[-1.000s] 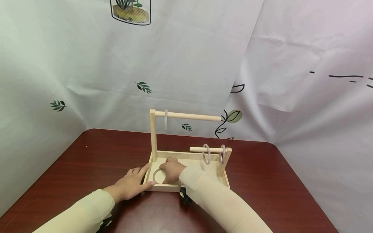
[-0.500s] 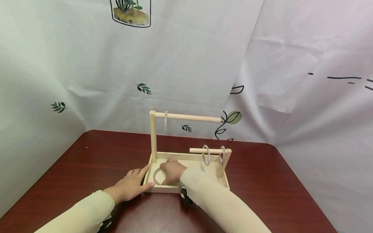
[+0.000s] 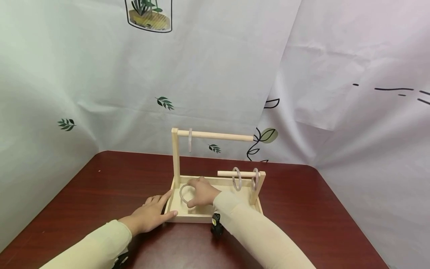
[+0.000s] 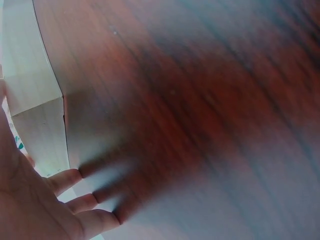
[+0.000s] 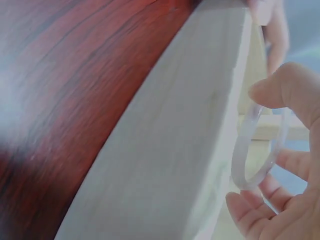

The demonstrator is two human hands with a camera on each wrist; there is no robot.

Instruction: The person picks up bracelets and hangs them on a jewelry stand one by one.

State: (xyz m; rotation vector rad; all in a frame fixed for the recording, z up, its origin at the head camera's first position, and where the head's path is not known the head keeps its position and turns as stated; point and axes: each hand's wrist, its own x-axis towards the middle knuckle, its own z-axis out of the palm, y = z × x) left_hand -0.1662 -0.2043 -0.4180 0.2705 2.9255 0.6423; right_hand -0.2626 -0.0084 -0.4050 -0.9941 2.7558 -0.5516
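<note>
My right hand (image 3: 204, 192) holds a pale, translucent bangle (image 5: 242, 155) by thumb and fingers over the wooden tray. In the right wrist view the bangle stands on edge between the thumb and fingertips. My left hand (image 3: 149, 213) rests at the tray's left front corner, its thumb along the front wall and a finger at the left side. Above the tray (image 3: 188, 219) run two wooden rods. One bangle (image 3: 190, 140) hangs near the post end of the upper rod (image 3: 218, 136). Two more bangles hang on the lower rod (image 3: 246, 174), one of them (image 3: 255, 179) close to its post.
The stand sits on a dark red-brown table (image 3: 302, 209). A white cloth (image 3: 208, 67) with leaf prints hangs behind and at the sides. The upper rod's free end points right; the lower rod's free end points left. A tall post (image 3: 176, 158) rises at the tray's left.
My right hand has lifted the bangle a little off the tray floor and moved slightly up and to the right. My left hand has stayed at the corner.
</note>
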